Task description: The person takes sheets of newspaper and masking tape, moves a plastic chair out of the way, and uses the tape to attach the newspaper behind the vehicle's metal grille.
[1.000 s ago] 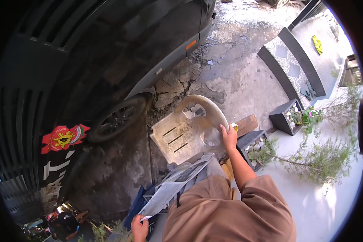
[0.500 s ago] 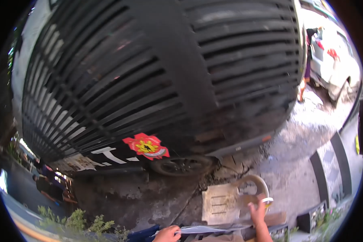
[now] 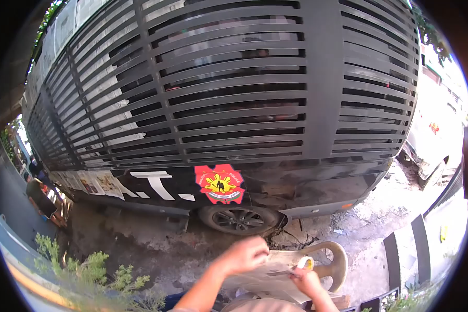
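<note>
Low in the view, my left hand (image 3: 250, 255) is closed, fingers pinched at the upper edge of a pale translucent sheet (image 3: 262, 282) that spreads in front of my body. To its right, my right hand (image 3: 308, 283) is closed on a roll of tape (image 3: 306, 262) with a white outside and a yellow core. That hand is also close to the sheet's right edge. Just beyond the hands stands a beige plastic chair (image 3: 339, 262), its seat partly hidden by the sheet and hands.
A dark van with slatted window grilles (image 3: 322, 78), a red and yellow emblem (image 3: 219, 184) and a wheel (image 3: 238, 219) fills the view ahead. A bush (image 3: 96, 275) grows at lower left. Another person (image 3: 40, 197) is at far left, and a white car (image 3: 429, 125) at right.
My view has turned, showing the van more squarely. The left hand has risen and moved right; the right hand, with the tape, has come left towards it. The sheet is now raised between them.
</note>
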Motion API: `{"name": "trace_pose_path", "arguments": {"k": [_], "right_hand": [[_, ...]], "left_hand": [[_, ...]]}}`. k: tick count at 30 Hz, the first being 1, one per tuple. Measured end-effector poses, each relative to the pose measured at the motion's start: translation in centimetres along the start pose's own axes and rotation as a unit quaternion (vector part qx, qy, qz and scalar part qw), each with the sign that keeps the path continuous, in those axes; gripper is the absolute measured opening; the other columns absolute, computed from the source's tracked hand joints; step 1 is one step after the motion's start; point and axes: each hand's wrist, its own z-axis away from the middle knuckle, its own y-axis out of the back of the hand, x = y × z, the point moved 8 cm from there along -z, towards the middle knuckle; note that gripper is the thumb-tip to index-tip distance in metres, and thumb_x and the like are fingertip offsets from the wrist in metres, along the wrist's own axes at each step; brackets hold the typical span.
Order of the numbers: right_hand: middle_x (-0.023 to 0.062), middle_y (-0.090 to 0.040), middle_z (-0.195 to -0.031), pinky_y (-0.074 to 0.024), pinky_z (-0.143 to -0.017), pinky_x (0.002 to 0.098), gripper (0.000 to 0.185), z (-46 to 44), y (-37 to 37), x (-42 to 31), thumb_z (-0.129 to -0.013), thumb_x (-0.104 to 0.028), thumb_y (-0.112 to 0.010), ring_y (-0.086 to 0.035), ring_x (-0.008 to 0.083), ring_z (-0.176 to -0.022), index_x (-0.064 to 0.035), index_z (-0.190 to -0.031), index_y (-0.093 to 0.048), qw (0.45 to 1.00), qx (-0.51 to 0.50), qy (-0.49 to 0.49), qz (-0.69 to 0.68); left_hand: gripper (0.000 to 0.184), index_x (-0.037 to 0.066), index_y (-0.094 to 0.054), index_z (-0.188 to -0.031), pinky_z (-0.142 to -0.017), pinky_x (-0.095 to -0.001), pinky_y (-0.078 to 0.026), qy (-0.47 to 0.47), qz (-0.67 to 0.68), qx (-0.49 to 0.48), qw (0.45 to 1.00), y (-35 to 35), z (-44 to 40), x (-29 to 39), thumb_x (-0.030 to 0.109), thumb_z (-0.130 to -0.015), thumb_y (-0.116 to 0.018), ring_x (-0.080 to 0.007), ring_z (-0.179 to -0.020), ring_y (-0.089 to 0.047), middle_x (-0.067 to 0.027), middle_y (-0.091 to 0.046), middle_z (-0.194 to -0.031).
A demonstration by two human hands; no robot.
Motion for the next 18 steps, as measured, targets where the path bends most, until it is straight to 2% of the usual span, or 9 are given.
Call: {"name": "trace_pose_path", "arguments": {"k": [1,3,4,8,9,10,13,15,18], "right_hand": [[0.0154,-0.071,-0.082,-0.0547,-0.069,0.0443,0.022,0.2,2.0,0.2,-0.085,-0.028,-0.078,-0.068,0.0369,-0.076,-0.0073,-0.090,-0.072,0.994,0.032,-0.089,-0.052],[0.0117,-0.072,-0.079,-0.0526,-0.068,0.0377,0.018,1.5,4.7,1.4,-0.086,-0.019,-0.078,-0.067,0.0199,-0.072,-0.0048,-0.097,-0.075,0.966,0.095,-0.207,-0.126],[0.0091,-0.073,-0.083,-0.0521,-0.071,0.0353,0.018,2.6,7.1,0.9,-0.086,-0.013,-0.076,-0.065,0.0147,-0.078,-0.0016,-0.099,-0.074,0.942,0.127,-0.268,-0.158],[0.0064,-0.071,-0.101,-0.0503,-0.083,0.0335,0.026,12.8,11.8,4.4,-0.093,-0.017,-0.068,-0.062,0.0138,-0.092,0.0010,-0.113,-0.068,0.838,0.333,-0.373,-0.217],[0.0057,-0.070,-0.101,-0.0506,-0.084,0.0314,0.020,13.8,14.9,2.0,-0.094,-0.009,-0.064,-0.063,0.0141,-0.094,0.0023,-0.110,-0.069,0.851,0.382,-0.302,-0.196],[0.0061,-0.069,-0.103,-0.0496,-0.086,0.0314,0.022,16.0,16.9,0.2,-0.096,-0.011,-0.063,-0.061,0.0139,-0.095,0.0026,-0.112,-0.067,0.820,0.409,-0.373,-0.144],[0.0075,-0.067,-0.112,-0.0474,-0.090,0.0313,0.034,26.3,19.9,-2.0,-0.099,-0.020,-0.064,-0.059,0.0148,-0.100,0.0042,-0.122,-0.064,0.729,0.524,-0.436,-0.065],[0.0076,-0.067,-0.115,-0.0470,-0.091,0.0306,0.039,30.7,20.3,-4.8,-0.099,-0.023,-0.066,-0.060,0.0157,-0.101,0.0055,-0.125,-0.063,0.655,0.584,-0.464,-0.122],[0.0086,-0.068,-0.114,-0.0484,-0.088,0.0304,0.042,35.8,20.9,-9.2,-0.098,-0.026,-0.068,-0.061,0.0162,-0.099,0.0058,-0.125,-0.063,0.622,0.629,-0.462,-0.057]], "left_hand": [[0.017,0.005,-0.064,-0.098,-0.083,-0.0435,-0.052,-0.047,-0.013,0.059,0.997,5.1,-1.5,0.5,0.016,-0.086,-0.066,-0.0347,-0.094,-0.063,-0.0131,-0.063,-0.096],[0.020,0.006,-0.065,-0.102,-0.089,-0.0411,-0.052,-0.027,-0.020,0.210,0.977,16.8,-3.5,1.9,0.008,-0.083,-0.069,-0.0319,-0.102,-0.064,-0.0133,-0.065,-0.106],[0.014,0.003,-0.065,-0.099,-0.093,-0.0399,-0.050,-0.171,-0.134,0.293,0.931,23.2,-4.7,3.9,0.011,-0.088,-0.069,-0.0291,-0.103,-0.063,-0.0121,-0.065,-0.104],[0.025,-0.001,-0.066,-0.106,-0.096,-0.0371,-0.047,-0.333,-0.291,0.454,0.773,43.3,-11.1,9.9,0.022,-0.098,-0.062,-0.0284,-0.107,-0.061,-0.0139,-0.065,-0.109],[0.029,-0.001,-0.067,-0.104,-0.087,-0.0384,-0.051,-0.346,-0.393,0.471,0.710,47.8,-13.8,10.7,0.026,-0.099,-0.062,-0.0278,-0.099,-0.065,-0.0173,-0.069,-0.101],[0.029,-0.001,-0.069,-0.100,-0.075,-0.0435,-0.054,-0.229,-0.521,0.457,0.684,50.8,-17.3,10.4,0.027,-0.100,-0.060,-0.0293,-0.087,-0.069,-0.0215,-0.071,-0.092],[0.029,-0.001,-0.069,-0.100,-0.075,-0.0433,-0.053,-0.165,-0.552,0.405,0.710,53.3,-24.4,4.8,0.027,-0.100,-0.059,-0.0291,-0.086,-0.069,-0.0211,-0.071,-0.091],[0.030,-0.001,-0.069,-0.099,-0.075,-0.0431,-0.053,-0.168,-0.535,0.412,0.719,52.6,-25.0,3.1,0.027,-0.100,-0.058,-0.0290,-0.086,-0.068,-0.0208,-0.071,-0.091],[0.030,-0.001,-0.069,-0.099,-0.075,-0.0429,-0.052,-0.177,-0.516,0.437,0.715,52.5,-23.6,1.9,0.027,-0.100,-0.058,-0.0287,-0.085,-0.068,-0.0203,-0.070,-0.091]]}}
